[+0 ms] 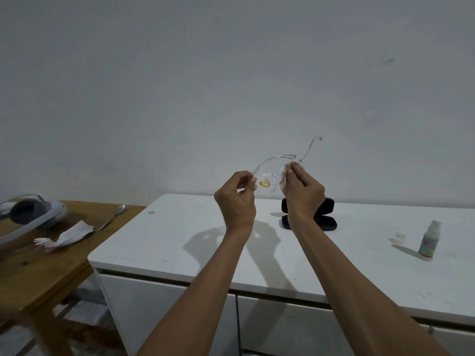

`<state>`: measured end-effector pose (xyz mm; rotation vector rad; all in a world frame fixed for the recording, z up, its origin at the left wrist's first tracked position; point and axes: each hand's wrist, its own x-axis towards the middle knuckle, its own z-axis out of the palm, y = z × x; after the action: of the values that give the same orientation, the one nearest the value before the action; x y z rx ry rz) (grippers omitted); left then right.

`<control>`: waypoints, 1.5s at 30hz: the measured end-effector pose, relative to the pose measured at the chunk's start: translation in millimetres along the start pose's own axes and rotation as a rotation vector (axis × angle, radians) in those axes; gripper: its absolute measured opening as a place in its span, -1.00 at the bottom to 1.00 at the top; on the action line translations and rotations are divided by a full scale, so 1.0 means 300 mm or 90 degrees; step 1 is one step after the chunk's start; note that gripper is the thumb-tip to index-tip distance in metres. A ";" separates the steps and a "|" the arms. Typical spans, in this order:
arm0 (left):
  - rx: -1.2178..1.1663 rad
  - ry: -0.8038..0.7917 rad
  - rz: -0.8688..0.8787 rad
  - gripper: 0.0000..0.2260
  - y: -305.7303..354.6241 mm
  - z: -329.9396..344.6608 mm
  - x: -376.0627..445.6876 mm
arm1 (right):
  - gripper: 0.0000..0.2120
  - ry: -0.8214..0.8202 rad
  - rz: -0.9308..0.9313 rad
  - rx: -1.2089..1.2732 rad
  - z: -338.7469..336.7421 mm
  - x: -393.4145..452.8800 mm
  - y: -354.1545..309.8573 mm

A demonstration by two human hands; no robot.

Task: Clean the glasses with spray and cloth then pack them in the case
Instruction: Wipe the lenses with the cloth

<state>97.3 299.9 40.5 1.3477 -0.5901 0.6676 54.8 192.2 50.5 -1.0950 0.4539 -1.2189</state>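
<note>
Clear-framed glasses [267, 185] are held up in front of the wall, temples pointing away from me. The left lens carries a yellow-brown smear. My left hand [236, 199] pinches the frame at its left end. My right hand [302, 190] presses a pale cloth [284, 179] onto the right lens, which the cloth covers. Behind my right wrist, an open black glasses case [327, 217] lies on the white cabinet top [180, 235]. A small spray bottle [428, 240] stands upright at the right, its clear cap [399, 238] lying just left of it.
A wooden table [38, 268] stands to the left of the cabinet, holding a white and grey headset [30, 214], a crumpled tissue [65, 236] and a metal spoon [113, 218]. A plain white wall rises behind. Cabinet drawers face me below.
</note>
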 end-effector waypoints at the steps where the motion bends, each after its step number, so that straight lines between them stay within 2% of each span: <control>1: -0.002 0.007 -0.006 -0.92 0.000 -0.002 0.007 | -0.86 -0.027 -0.022 -0.036 -0.003 0.002 0.004; 4: -0.016 0.023 -0.050 -0.94 -0.015 -0.016 0.028 | -0.86 -0.129 -0.058 -0.112 -0.023 0.000 0.020; 8: -0.030 0.031 -0.101 -0.92 -0.050 -0.047 0.040 | -0.88 -0.265 -0.034 -0.147 -0.076 0.011 0.040; 13: -0.055 0.030 -0.173 -0.93 -0.085 -0.080 0.036 | -0.90 -0.315 -0.018 -0.177 -0.133 0.003 0.045; 17: -0.065 -0.005 -0.184 -0.92 -0.091 -0.090 0.023 | -0.85 -0.256 -0.056 -0.170 -0.142 -0.022 0.043; 22: -0.051 -0.038 -0.131 -0.77 -0.068 -0.079 0.017 | -0.86 -0.141 -0.071 -0.081 -0.106 -0.040 0.043; 27: -0.040 -0.041 -0.065 -0.91 -0.038 -0.062 0.020 | -0.93 -0.014 -0.068 -0.052 -0.047 -0.011 0.025; 30: -0.041 -0.042 -0.032 -0.92 -0.014 -0.050 0.022 | -0.94 0.011 -0.051 -0.015 -0.015 0.010 0.008; 35: -0.038 -0.012 -0.018 -0.89 0.010 -0.027 0.036 | -0.94 -0.052 -0.033 -0.003 0.009 0.005 -0.016; 40: -0.046 0.006 -0.076 -0.88 -0.022 -0.044 0.058 | -0.95 -0.206 -0.013 -0.102 -0.036 0.028 -0.004; 45: -0.035 0.019 -0.120 -0.88 -0.040 -0.064 0.057 | -0.89 -0.337 0.022 -0.132 -0.090 0.035 0.004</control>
<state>117.9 319.5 42.2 1.3204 -0.4473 0.5132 37.7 171.3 39.9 -1.5231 0.1909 -0.8173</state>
